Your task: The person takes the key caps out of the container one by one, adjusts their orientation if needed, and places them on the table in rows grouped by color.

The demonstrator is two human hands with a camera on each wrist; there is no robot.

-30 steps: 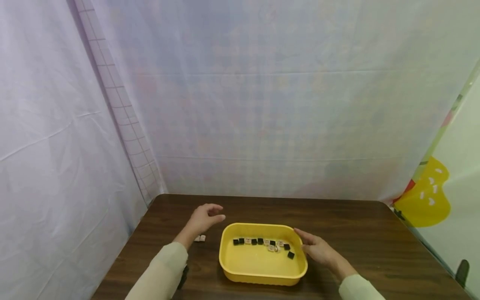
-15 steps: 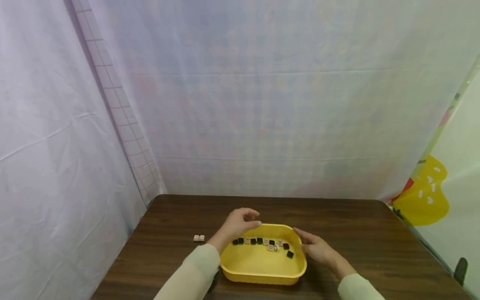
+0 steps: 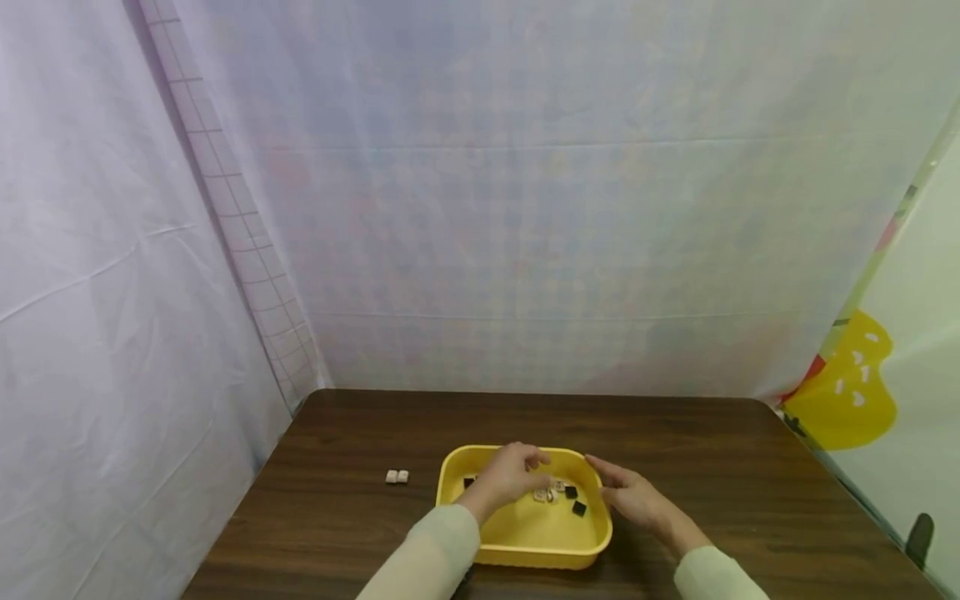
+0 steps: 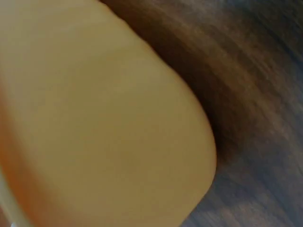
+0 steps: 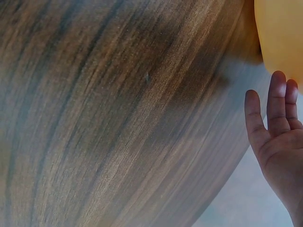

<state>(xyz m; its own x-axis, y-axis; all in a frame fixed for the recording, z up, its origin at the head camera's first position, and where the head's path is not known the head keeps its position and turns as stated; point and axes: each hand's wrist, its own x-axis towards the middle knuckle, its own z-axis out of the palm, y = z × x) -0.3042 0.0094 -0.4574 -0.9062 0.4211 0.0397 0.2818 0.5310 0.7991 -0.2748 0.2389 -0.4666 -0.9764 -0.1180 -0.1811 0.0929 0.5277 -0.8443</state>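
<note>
A yellow plastic tray with raised walls stands on the table, holding several small square pieces, black and white. These look like keycaps. My left hand reaches over the left side into the tray, thumb and fingers apart and hiding part of the row of pieces. At the tray's right wall is my right hand, fingertips at the rim. The right wrist view shows this hand's straight fingers against the tray's outside. The left wrist view has the tray wall up close.
Two white pieces lie side by side on the dark wood table, left of the tray. Pale curtains hang behind the table and along its left side. A yellow printed shape shows on the right-hand curtain.
My left hand has moved right, from beside the two white pieces to over the tray, and down toward the pieces inside. The right hand has stayed at the tray's right rim.
</note>
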